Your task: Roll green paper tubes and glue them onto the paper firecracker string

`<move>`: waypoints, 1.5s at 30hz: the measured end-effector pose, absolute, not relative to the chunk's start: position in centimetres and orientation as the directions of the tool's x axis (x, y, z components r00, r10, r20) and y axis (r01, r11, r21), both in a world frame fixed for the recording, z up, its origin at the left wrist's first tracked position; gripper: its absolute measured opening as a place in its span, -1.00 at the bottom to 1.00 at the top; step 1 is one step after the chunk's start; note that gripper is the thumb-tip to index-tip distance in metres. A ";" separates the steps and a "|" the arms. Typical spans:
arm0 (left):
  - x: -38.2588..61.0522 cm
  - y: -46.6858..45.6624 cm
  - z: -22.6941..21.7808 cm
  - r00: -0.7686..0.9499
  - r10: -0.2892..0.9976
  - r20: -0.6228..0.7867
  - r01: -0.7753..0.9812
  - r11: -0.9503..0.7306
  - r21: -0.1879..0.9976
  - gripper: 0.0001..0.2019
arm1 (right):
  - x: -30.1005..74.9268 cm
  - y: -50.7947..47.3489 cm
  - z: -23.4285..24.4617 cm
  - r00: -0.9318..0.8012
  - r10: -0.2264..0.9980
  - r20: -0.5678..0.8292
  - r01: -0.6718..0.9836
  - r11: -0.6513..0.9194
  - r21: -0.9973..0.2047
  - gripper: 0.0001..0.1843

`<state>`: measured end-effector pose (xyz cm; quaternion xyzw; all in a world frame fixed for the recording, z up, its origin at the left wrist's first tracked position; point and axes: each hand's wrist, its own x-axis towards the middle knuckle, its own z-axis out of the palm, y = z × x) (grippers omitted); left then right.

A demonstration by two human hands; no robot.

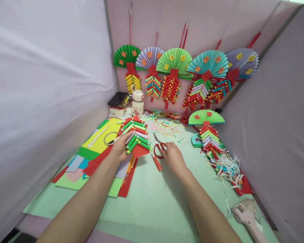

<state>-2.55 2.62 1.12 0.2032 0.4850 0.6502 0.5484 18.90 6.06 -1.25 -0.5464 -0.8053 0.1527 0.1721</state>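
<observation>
My left hand [120, 148] is closed on a paper firecracker ornament [137, 135], made of rolled green, red and lilac paper tubes in a chevron pattern with a red paper square at its near end. It is held above a pile of coloured paper. My right hand [174, 157] has its fingers closed at the red handles of a pair of scissors [158, 151]. The scissors lie on the table, blades pointing away and slightly parted. Just below them is a small red-orange stick [156, 163], perhaps a cutter or pen.
Coloured paper sheets [96, 184] spread at left under a white pen-like tool [97, 136]. Paper scraps [167, 128] and a white bottle [137, 103] stand farther back. A finished fan ornament [206, 117], shredded paper [226, 165] and a glue gun [245, 216] line the right. Fan ornaments [174, 62] hang behind.
</observation>
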 end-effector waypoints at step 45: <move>-3.0 1.6 0.7 0.096 0.947 -0.305 -0.844 0.240 0.480 -0.82 | 25.7 2.3 0.4 -0.685 0.572 -0.451 0.427 -0.186 -0.885 -0.77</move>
